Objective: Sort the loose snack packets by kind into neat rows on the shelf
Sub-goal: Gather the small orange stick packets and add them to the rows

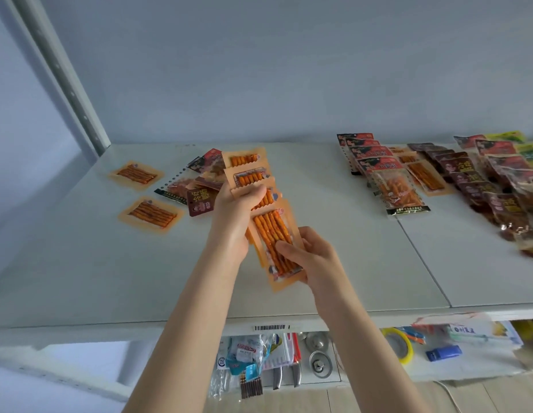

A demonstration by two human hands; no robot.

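Observation:
Above the white shelf (318,222) my left hand (234,216) grips a fanned stack of orange stick-snack packets (248,174). My right hand (309,257) pinches the lowest orange packet (272,234) of that fan at its near end. Two more orange packets (137,174) (150,214) lie loose at the shelf's left. Behind my left hand sits a small loose pile of red and dark packets (199,186). On the right, red-topped packets (378,168), orange packets (423,174) and dark brown packets (479,186) lie in overlapping rows.
A grey shelf upright (65,81) rises at the back left. Red and green packets (524,150) lie at the far right. The lower shelf (378,371) holds knives, tape rolls, metal lids and bagged items. A barcode label (271,327) is on the front edge.

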